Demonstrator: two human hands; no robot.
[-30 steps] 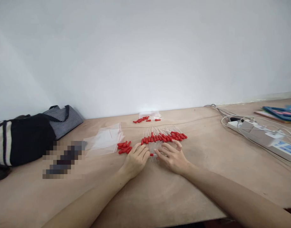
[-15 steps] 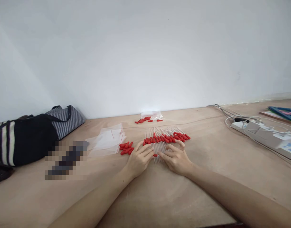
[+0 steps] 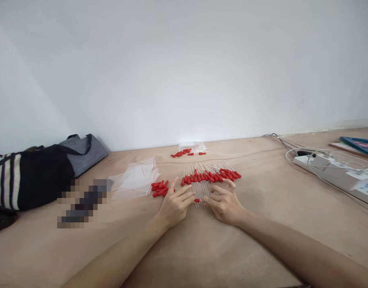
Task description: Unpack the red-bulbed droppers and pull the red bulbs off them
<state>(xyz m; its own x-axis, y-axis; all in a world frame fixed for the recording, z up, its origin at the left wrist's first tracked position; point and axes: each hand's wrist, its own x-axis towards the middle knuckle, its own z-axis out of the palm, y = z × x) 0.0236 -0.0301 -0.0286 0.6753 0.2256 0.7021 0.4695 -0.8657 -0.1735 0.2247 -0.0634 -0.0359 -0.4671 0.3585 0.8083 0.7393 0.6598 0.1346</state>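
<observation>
Between my two hands is a small red rubber bulb (image 3: 197,200). My left hand (image 3: 175,205) pinches its left end between thumb and fingers, with the index finger lifted. My right hand (image 3: 227,203) is closed at the bulb's other side; a thin clear tube seems to be in its fingertips, mostly hidden. Beneath and between the hands lie several loose clear tubes (image 3: 202,188) side by side. Just beyond them is a row of droppers with red bulbs (image 3: 204,177), their tubes pointing toward the wall. Loose red bulbs (image 3: 159,187) lie beside my left hand.
Flat clear zip bags (image 3: 134,178) lie to the left. Near the wall are more red bulbs (image 3: 181,153) and a clear bag (image 3: 191,146). A dark striped bag (image 3: 45,176) stands far left, beside a blurred patch. A power strip (image 3: 330,170) with cables is on the right.
My left index finger has lifted and the left hand has drawn slightly back from the dropper row. The red bulb between my hands shows more fully. The view has shifted slightly.
</observation>
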